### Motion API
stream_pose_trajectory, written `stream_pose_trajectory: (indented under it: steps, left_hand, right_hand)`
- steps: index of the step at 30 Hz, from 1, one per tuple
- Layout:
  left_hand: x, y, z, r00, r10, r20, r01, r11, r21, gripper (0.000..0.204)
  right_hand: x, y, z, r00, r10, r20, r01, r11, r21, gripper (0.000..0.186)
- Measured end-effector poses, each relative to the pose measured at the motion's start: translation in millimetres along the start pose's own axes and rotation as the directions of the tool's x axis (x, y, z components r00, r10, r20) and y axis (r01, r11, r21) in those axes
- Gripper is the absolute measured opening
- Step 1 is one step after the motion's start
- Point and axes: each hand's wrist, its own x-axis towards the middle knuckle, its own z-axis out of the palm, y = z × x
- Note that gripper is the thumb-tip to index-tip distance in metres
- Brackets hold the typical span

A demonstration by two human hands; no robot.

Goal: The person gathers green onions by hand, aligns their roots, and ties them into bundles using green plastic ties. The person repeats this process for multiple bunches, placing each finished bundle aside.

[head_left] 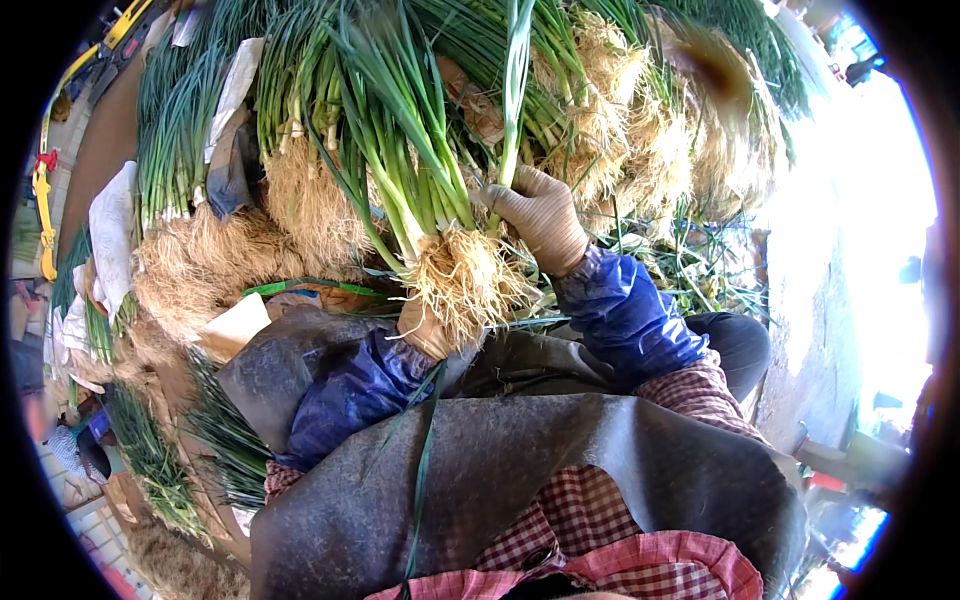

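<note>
Holding onions (512, 95): two hands (542, 222), one bunch (425, 195)

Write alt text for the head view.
A gloved right hand pinches a green onion stalk beside a rooted bunch; the left hand is mostly hidden behind the bunch's pale roots. More bundles lie beyond.

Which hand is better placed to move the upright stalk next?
Probably the right hand: it grips the stalk. The left hand is low down, partly hidden by the roots, and seems to support the bunch.
</note>
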Motion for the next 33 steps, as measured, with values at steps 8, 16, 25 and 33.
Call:
stream_pose_trajectory:
  steps: [8,16,25,33]
  left_hand:
    - [-6.7,3.0,1.8,1.000,0.017,-0.009,-0.017,0.999,-0.041,0.043]
    - [-8.1,-1.3,-6.9,1.000,0.027,0.015,-0.025,0.996,-0.084,0.049]
    - [-2.9,-7.2,-27.7,1.000,-0.001,0.000,0.001,0.996,-0.089,0.046]
    - [16.1,-8.2,-8.7,0.999,-0.033,0.017,0.035,0.992,-0.123,0.049]
  right_hand:
    - [35.7,2.7,-25.1,0.972,0.078,0.222,-0.197,0.788,0.584,0.032]
    - [12.5,39.1,-34.9,0.944,0.210,0.255,-0.119,0.936,-0.331,0.009]
    - [-15.2,27.5,-42.1,0.750,0.338,0.568,0.570,0.105,-0.815,0.019]
    - [-66.6,42.1,-9.4,0.560,0.470,0.682,0.766,0.018,-0.642,0.029]
